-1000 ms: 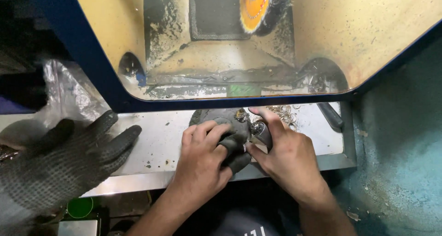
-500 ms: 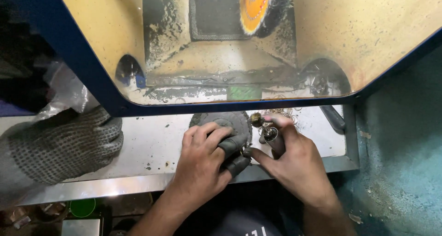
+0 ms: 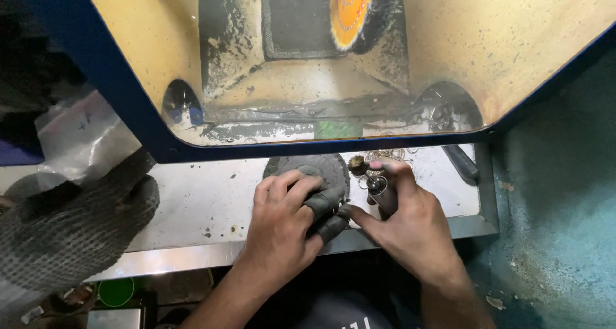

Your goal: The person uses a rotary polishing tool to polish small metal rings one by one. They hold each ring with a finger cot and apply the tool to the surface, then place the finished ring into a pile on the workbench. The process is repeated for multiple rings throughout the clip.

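The left hand (image 3: 282,229) is curling its fingers, two in dark finger cots (image 3: 324,204), down on a round grey pad (image 3: 314,168) on the metal tray (image 3: 192,207). The right hand (image 3: 410,229), at 3 o'clock of it, is pinching a small dark tool (image 3: 380,191). Metal rings (image 3: 378,156) are lying at 12 o'clock. At 9 o'clock, another person's gloved hand (image 3: 70,226) is resting. An orange wheel (image 3: 350,11) is hanging above.

Buffing wheel (image 3: 351,13): orange-yellow face, dark rim.
Hood frame (image 3: 115,85): dark blue.
Hood interior (image 3: 487,40): mustard yellow, speckled with dark grime.
Round pad (image 3: 321,168): dark grey.
Finger covers (image 3: 324,204): dark grey.
Work tray (image 3: 205,201): pale silver-grey, dark flecks.
Knitted glove (image 3: 70,229): mottled grey-black weave.
Wall (image 3: 564,194): teal, blotchy.
Plastic bag (image 3: 80,140): cloudy clear.
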